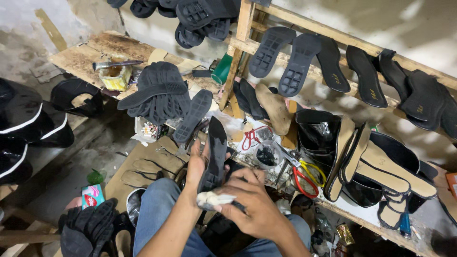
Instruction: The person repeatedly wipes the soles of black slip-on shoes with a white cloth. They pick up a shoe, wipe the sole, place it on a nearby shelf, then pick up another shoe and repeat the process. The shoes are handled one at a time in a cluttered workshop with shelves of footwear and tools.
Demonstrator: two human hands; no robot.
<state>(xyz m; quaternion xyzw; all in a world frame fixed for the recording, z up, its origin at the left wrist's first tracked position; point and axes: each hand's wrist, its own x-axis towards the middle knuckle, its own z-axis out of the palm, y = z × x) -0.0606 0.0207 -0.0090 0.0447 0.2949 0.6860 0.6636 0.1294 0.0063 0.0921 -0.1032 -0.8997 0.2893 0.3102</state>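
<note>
One black sole (215, 154), one rag (214, 199), two hands.
L hand (196, 166) clasps sole upright; R hand (254, 204) pinches rag at heel; bench edge (362, 216) crowded, little room.

Wooden bench (81, 59): sole stack (159, 90), scissors (304, 178), glue tin (114, 76)

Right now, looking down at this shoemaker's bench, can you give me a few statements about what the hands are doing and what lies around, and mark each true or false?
1. The left hand holds a black shoe sole upright. True.
2. The right hand presses a whitish rag against the sole's lower end. True.
3. The right hand is cutting with the scissors. False: the red-handled scissors lie on the bench, untouched.
4. The wooden rack holds only brown boots. False: black soles lean along it.
5. The person wears blue jeans. True.
</note>
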